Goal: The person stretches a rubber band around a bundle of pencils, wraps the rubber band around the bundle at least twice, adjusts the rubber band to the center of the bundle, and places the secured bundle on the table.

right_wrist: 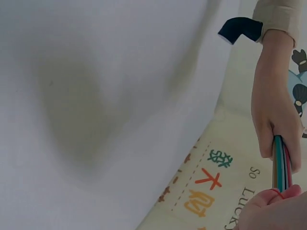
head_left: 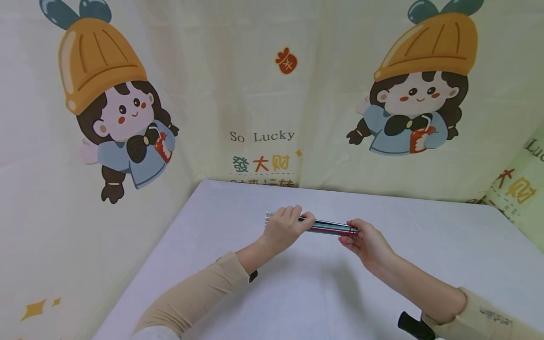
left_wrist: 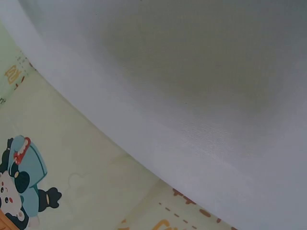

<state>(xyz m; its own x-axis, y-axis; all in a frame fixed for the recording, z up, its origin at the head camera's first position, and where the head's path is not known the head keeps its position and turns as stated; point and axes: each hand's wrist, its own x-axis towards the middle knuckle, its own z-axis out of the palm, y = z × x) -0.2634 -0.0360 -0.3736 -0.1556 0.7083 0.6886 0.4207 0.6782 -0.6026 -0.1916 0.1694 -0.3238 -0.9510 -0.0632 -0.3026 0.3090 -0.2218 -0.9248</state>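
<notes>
We hold the bundle of pencils (head_left: 329,228) level above the white table (head_left: 425,245) — left hand (head_left: 284,229) curled round one end, right hand (head_left: 367,243) pinching the other. It looks like squaring or gathering the bundle; next calls for a steady grip. A red band may wrap it — hard to tell. Cartoon-printed curtains (head_left: 238,94) surround us.

We hold both arms out in front. Our left hand (head_left: 285,226) curls its fingers tight. Our right hand (head_left: 366,242) pinches with its fingertips.
</notes>
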